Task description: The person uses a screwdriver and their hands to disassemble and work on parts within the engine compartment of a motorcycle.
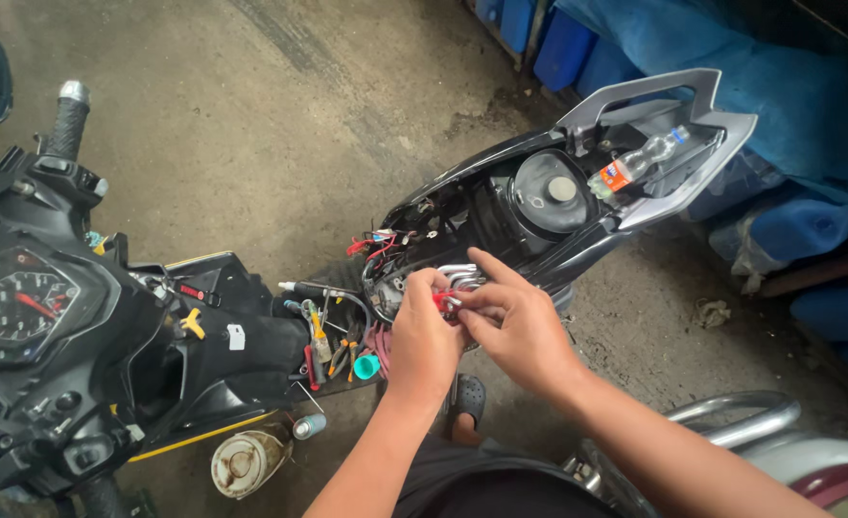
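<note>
Both of my hands meet over the open middle of a black scooter [501,206] with its seat and panels off. My left hand [422,341] is closed around a small red part [442,301], which looks like a wire connector. My right hand [515,321] pinches the same red part from the right, index finger stretched toward the frame. Red wires [374,247] and a shiny metal coil [462,276] lie just beyond my fingers. How the red part joins the wiring is hidden by my fingers.
Pliers, screwdrivers and a teal cap [366,365] lie on the scooter's footboard. The handlebar and speedometer [23,305] are at left. A plastic bottle [635,165] rests by the fuel tank cap [560,189]. A round dirty filter [244,462] sits on the concrete floor. Blue containers [808,230] stand at right.
</note>
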